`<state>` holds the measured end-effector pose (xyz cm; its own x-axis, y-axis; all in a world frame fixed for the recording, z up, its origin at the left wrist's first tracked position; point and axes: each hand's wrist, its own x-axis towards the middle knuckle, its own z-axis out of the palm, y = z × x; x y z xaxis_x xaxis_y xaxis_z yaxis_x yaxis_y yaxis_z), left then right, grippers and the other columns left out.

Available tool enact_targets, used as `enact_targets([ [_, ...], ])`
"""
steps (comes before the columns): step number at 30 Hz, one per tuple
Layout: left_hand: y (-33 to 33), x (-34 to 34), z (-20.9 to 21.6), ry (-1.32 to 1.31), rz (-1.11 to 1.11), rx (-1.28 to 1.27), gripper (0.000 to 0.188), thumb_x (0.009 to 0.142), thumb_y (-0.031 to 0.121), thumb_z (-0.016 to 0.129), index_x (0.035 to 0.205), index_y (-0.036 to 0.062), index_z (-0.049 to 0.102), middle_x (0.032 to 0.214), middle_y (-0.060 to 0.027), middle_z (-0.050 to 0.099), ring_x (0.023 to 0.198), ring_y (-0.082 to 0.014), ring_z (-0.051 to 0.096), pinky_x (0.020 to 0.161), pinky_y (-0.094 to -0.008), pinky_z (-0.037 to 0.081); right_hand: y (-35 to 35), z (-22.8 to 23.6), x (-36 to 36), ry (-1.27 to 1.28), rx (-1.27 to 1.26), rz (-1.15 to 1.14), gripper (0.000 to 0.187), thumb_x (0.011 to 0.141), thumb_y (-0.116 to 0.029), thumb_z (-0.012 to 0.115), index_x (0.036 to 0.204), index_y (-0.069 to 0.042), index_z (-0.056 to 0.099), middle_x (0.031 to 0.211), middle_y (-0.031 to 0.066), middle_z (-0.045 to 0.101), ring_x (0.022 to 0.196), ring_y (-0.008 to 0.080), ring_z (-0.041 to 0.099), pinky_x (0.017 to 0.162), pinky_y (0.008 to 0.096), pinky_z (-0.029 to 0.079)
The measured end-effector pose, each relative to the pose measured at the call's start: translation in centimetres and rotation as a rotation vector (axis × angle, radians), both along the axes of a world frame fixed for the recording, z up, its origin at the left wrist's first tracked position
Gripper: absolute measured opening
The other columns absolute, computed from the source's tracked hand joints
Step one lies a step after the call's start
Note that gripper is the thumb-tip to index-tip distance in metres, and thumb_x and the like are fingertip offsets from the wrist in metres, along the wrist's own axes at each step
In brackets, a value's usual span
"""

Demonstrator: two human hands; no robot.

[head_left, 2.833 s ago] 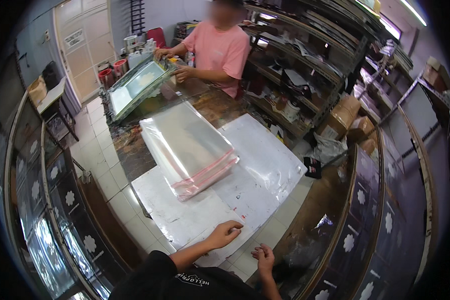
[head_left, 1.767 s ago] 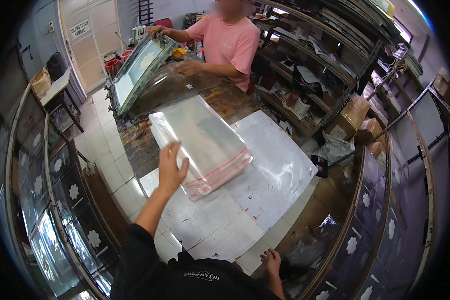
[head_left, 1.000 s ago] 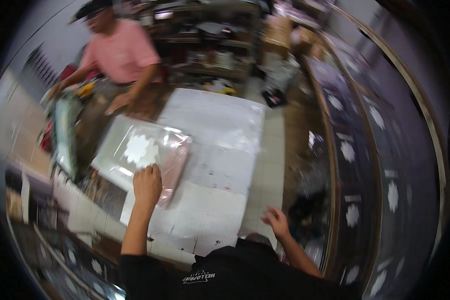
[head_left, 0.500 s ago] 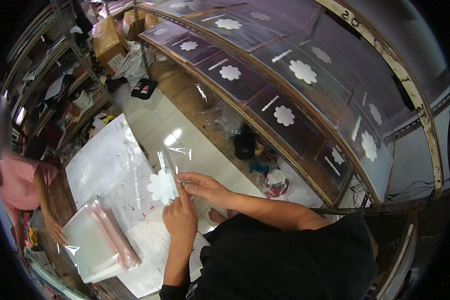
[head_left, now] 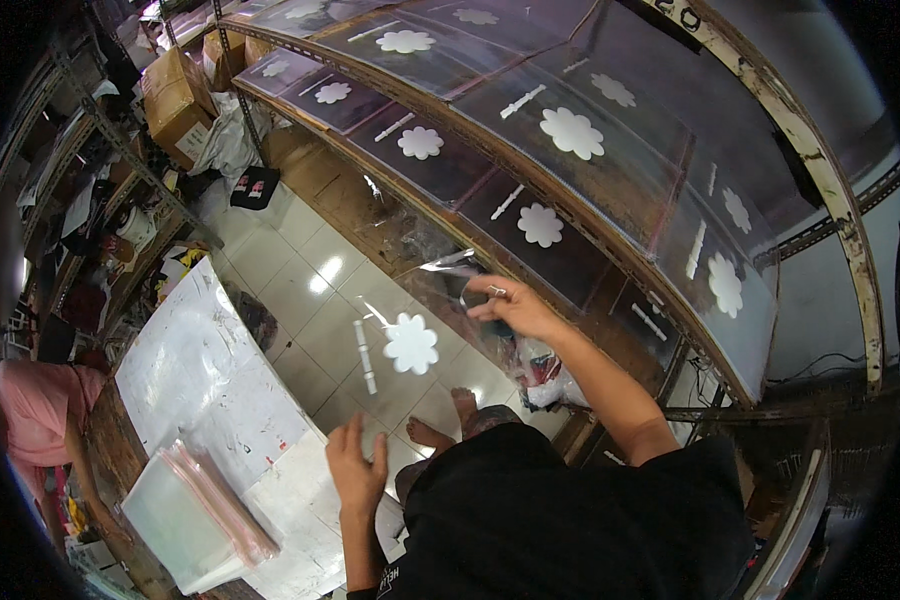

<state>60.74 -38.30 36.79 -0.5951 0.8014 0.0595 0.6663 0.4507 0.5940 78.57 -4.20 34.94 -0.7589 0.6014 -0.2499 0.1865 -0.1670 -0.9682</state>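
A clear plastic sheet with a white scalloped flower [head_left: 410, 343] and a white strip [head_left: 365, 357] printed on it is spread in the air over the floor. Its outline is hard to make out against the tiles. My right hand [head_left: 515, 308] pinches the sheet's far right side, thumb and fingers closed on the film. Nearer to me, my left hand [head_left: 358, 468] is by the table's right edge, below the printed strip, its thumb and fingers apart. Whether its fingertips touch the film I cannot tell.
A stack of clear plastic bags [head_left: 195, 515] lies on the white table [head_left: 220, 350] at left. A person in pink [head_left: 45, 400] bends beside it. On the right, rack shelves [head_left: 450, 125] carry several sheets with the same flower. Cardboard boxes [head_left: 175, 100] stand at the back.
The printed sheet has been carried right, off the table, and opened out flatter. My hands have separated, the right reaching farther toward the rack. The person in pink has bent lower.
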Motion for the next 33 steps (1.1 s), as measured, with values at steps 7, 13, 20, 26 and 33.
enact_targets([
  [7,-3.7,-0.4,-4.2,0.134,0.31,0.004,0.045,0.086,0.011,0.07,0.128,-0.0031,0.057,0.129,-0.0246,0.053,0.119,-0.0404,0.05,0.103,-0.048,0.04,10.1,-0.2,4.1,-0.035,0.055,-0.205,0.062,0.092,0.01,0.041,0.151,-0.01,0.038,0.152,0.0152,0.043,0.107,0.0238,0.069,0.092,0.0323,0.056],
  [13,-4.2,1.7,-7.1,0.264,0.349,-0.022,0.056,0.082,0.007,0.07,0.134,-0.0036,0.049,0.14,-0.0288,0.044,0.131,-0.0463,0.042,0.111,-0.0528,0.033,20.8,-14.4,18.7,0.092,0.202,-0.389,0.037,0.1,-0.024,0.051,0.13,-0.006,0.063,0.131,0.0098,0.064,0.116,0.0237,0.062,0.102,0.0407,0.046],
  [20,-2.7,1.8,-7.7,0.317,0.413,-0.041,0.056,0.083,0.007,0.069,0.134,-0.0047,0.048,0.142,-0.029,0.042,0.131,-0.0471,0.041,0.112,-0.0536,0.032,20.1,-16.9,26.8,-0.508,0.474,-0.738,0.037,0.1,-0.024,0.051,0.13,-0.006,0.063,0.13,0.0101,0.064,0.115,0.0241,0.062,0.101,0.0408,0.047],
  [26,-2.6,2.0,-8.2,0.349,0.437,-0.029,0.054,0.083,0.005,0.067,0.132,-0.0055,0.049,0.141,-0.0289,0.042,0.131,-0.0463,0.042,0.112,-0.0522,0.032,21.1,-19.0,25.8,-0.683,0.531,-0.795,0.036,0.1,-0.024,0.051,0.129,-0.006,0.063,0.13,0.0104,0.065,0.115,0.0244,0.062,0.101,0.0409,0.047],
  [33,-2.3,2.1,-7.9,0.342,0.452,-0.036,0.054,0.082,0.004,0.067,0.131,-0.0061,0.049,0.141,-0.0288,0.042,0.13,-0.0461,0.042,0.111,-0.0521,0.032,21.6,-19.6,26.0,-0.738,0.545,-0.814,0.036,0.099,-0.025,0.052,0.128,-0.006,0.063,0.129,0.0107,0.065,0.114,0.0248,0.062,0.101,0.041,0.047],
])
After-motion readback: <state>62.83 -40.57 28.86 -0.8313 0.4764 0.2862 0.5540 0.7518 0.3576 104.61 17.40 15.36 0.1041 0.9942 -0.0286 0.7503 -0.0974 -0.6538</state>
